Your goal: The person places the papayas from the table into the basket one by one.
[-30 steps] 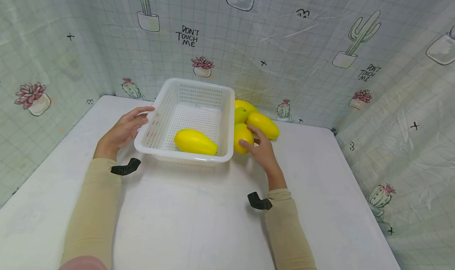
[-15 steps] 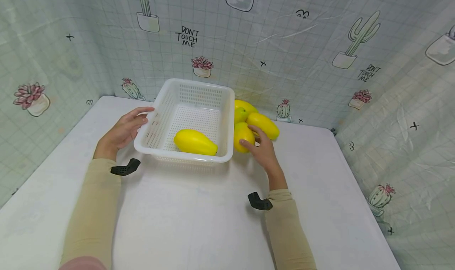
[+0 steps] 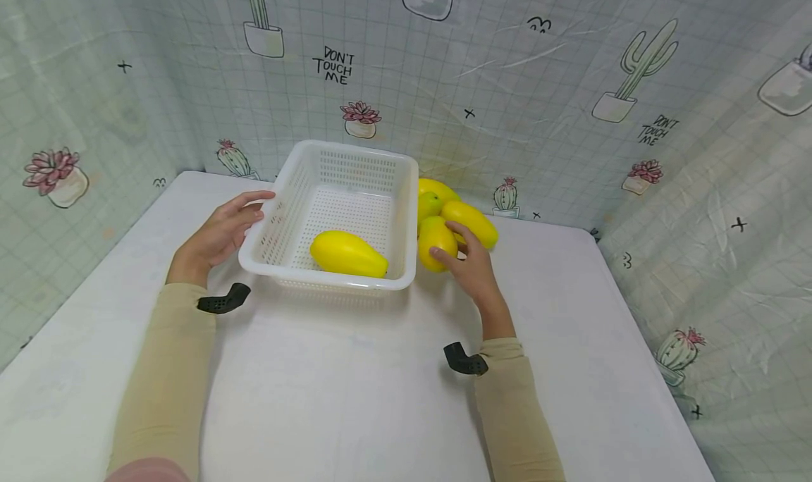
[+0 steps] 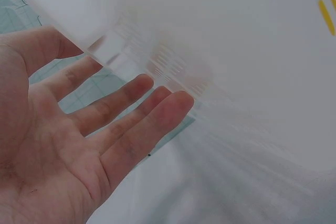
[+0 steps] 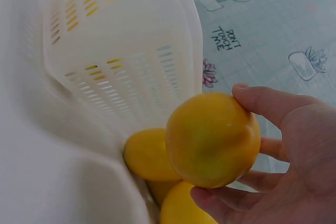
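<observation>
My right hand [image 3: 472, 263] grips a smooth yellow papaya [image 3: 438, 244] just right of the basket, thumb on one side and fingers on the other. In the right wrist view this papaya [image 5: 212, 140] shows a rounded end with a greenish patch. At the basket's left side, my left hand [image 3: 220, 234] touches the white plastic basket [image 3: 330, 279] with fairly straight fingers; the left wrist view shows the fingertips [image 4: 181, 100] against its slotted wall. Inside the basket, near its front right corner, lies another yellow papaya [image 3: 347, 253].
More yellow papayas [image 3: 469, 223] lie behind the held one, against the basket's right side, partly hidden. The white table [image 3: 355, 390] ends at a patterned cloth backdrop [image 3: 507, 80] behind and at the sides.
My right hand has shifted slightly right with the papaya, drawing it a little away from the basket's wall. The left hand and the basket stay put.
</observation>
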The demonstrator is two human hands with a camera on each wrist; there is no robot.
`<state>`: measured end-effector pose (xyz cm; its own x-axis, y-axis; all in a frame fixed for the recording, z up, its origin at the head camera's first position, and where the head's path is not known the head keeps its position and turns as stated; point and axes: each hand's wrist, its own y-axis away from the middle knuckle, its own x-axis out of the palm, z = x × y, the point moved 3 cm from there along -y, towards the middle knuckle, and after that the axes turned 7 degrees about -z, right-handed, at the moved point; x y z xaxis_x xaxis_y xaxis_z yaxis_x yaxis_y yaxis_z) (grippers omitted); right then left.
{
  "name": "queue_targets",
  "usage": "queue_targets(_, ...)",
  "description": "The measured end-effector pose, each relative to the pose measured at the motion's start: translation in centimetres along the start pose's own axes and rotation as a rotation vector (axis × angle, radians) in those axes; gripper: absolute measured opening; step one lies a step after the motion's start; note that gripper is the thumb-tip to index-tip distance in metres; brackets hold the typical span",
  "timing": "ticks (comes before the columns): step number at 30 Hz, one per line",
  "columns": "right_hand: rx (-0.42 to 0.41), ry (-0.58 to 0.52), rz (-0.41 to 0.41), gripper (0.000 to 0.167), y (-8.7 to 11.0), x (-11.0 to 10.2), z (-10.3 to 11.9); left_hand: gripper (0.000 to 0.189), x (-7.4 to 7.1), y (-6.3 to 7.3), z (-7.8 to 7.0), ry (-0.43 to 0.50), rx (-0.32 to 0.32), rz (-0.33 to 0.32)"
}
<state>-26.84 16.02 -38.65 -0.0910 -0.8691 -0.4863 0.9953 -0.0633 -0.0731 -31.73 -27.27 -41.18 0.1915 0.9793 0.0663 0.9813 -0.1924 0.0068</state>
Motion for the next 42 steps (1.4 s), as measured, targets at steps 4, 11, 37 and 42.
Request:
queue_targets(4,-0.004,-0.002,0.001,0.065,0.1,-0.1,0.1,0.045,0.0,0.0,0.0,0.011,0.008,0.010)
queue_targets(11,-0.017,-0.007,-0.001,0.065,0.2,-0.2,0.5,0.045,0.0,0.1,-0.1,0.027,0.008,0.020)
queue_targets(37,-0.038,-0.075,0.020,0.063,0.4,-0.7,1.5,0.043,0.0,0.1,0.0,0.028,0.017,0.017)
queue_targets(42,-0.060,-0.069,0.010,0.062,0.6,-0.7,1.7,0.043,0.0,0.1,0.0,0.021,0.011,0.008)
